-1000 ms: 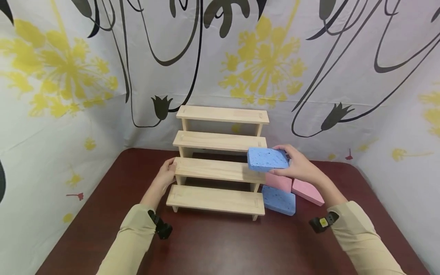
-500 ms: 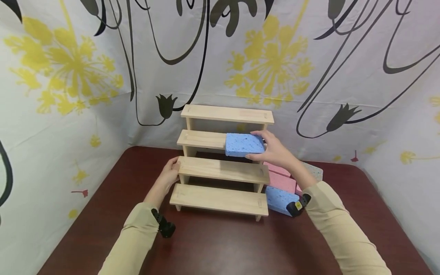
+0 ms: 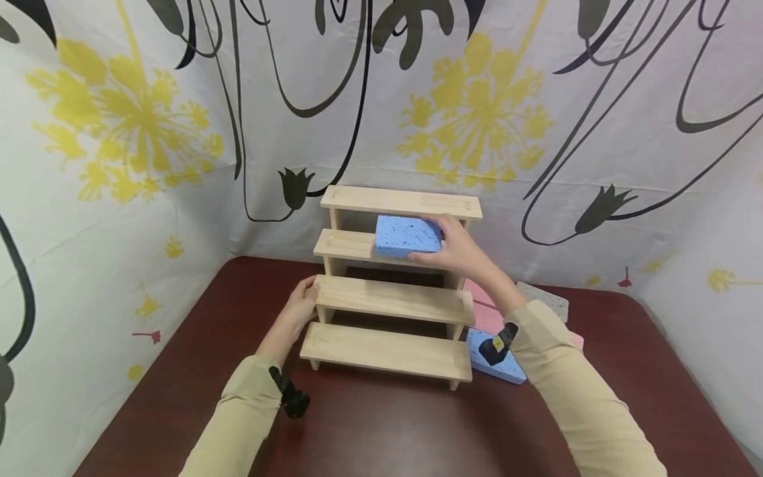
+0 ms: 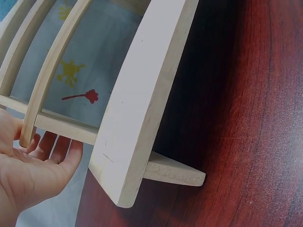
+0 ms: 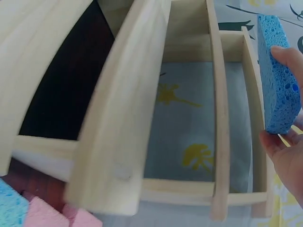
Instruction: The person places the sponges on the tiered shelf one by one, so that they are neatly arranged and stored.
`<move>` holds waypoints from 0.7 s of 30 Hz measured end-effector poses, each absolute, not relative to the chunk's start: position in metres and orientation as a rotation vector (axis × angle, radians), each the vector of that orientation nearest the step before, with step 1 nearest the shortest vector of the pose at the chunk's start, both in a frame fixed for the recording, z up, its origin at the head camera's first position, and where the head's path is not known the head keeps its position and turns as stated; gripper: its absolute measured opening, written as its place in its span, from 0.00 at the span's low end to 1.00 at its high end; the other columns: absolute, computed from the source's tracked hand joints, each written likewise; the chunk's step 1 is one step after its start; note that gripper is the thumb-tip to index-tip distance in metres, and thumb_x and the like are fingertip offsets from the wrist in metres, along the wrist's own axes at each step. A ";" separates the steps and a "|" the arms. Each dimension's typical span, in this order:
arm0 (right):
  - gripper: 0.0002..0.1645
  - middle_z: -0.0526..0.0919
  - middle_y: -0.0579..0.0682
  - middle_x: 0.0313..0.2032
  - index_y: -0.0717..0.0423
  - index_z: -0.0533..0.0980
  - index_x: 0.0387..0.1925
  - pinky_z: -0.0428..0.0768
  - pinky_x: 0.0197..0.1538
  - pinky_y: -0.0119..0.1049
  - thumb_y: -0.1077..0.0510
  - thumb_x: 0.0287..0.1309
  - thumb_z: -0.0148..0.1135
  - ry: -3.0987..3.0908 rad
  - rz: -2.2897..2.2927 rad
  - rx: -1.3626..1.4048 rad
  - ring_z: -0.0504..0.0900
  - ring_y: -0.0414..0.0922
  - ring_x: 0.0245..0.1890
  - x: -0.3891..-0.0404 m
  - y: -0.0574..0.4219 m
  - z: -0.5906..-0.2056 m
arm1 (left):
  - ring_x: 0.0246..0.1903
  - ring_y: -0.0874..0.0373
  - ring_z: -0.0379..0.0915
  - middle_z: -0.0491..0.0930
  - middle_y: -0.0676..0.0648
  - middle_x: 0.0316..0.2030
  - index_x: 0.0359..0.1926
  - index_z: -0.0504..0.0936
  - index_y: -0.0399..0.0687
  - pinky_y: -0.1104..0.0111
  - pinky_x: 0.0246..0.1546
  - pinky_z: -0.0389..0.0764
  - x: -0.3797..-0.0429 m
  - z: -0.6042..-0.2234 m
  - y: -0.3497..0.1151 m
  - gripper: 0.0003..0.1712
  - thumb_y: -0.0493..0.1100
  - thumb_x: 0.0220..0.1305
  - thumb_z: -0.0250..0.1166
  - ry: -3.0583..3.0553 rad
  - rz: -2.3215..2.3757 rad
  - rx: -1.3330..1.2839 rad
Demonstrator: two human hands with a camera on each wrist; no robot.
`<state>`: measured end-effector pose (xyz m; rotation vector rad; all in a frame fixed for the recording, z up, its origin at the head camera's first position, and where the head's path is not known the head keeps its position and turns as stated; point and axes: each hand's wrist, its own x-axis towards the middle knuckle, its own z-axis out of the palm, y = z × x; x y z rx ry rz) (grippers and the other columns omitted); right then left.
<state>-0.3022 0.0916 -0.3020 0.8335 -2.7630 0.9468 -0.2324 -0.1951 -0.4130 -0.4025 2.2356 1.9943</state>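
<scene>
My right hand (image 3: 457, 250) grips a blue sponge (image 3: 406, 235) by its right end. The sponge overlaps the second step from the top of a pale wooden four-step display stand (image 3: 390, 296) in the head view. In the right wrist view the thumb lies on one side of the porous sponge (image 5: 277, 78) and fingers on the other. My left hand (image 3: 298, 306) holds the stand's left end at the second step from the bottom. Curled fingers (image 4: 71, 158) reach around the side rail in the left wrist view, with the thumb partly hidden behind the step's end.
Right of the stand lie another blue sponge (image 3: 503, 363), pink sponges (image 3: 485, 318) and a greyish-white sponge (image 3: 545, 299), partly covered by the right arm. A dark red-brown table (image 3: 381, 430) bears everything. Patterned white cloth (image 3: 369, 139) hangs close behind the stand.
My right hand has carried the blue sponge leftward and up, from beside the second-lowest step to the second step from the top. My left hand keeps its hold on the stand.
</scene>
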 end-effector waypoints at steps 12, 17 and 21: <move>0.52 0.63 0.63 0.60 0.62 0.58 0.65 0.65 0.63 0.50 0.45 0.43 0.70 -2.742 0.911 0.888 0.63 0.56 0.59 -0.330 0.049 -0.274 | 0.63 0.41 0.58 0.55 0.33 0.64 0.69 0.48 0.43 0.50 0.64 0.62 -0.230 -0.412 -0.197 0.27 0.45 0.73 0.37 2.224 2.050 -0.396; 0.52 0.61 0.64 0.62 0.63 0.56 0.66 0.64 0.65 0.49 0.44 0.45 0.69 -2.762 0.950 0.866 0.62 0.56 0.61 -0.345 0.035 -0.269 | 0.63 0.41 0.57 0.55 0.33 0.64 0.69 0.48 0.44 0.50 0.64 0.62 -0.230 -0.411 -0.197 0.27 0.46 0.73 0.37 2.242 2.035 -0.393; 0.52 0.57 0.64 0.64 0.62 0.54 0.67 0.60 0.68 0.49 0.44 0.47 0.67 -2.791 0.986 0.834 0.59 0.56 0.64 -0.355 0.030 -0.269 | 0.63 0.40 0.58 0.55 0.33 0.64 0.69 0.49 0.43 0.49 0.64 0.62 -0.230 -0.414 -0.195 0.27 0.46 0.73 0.37 2.236 2.035 -0.390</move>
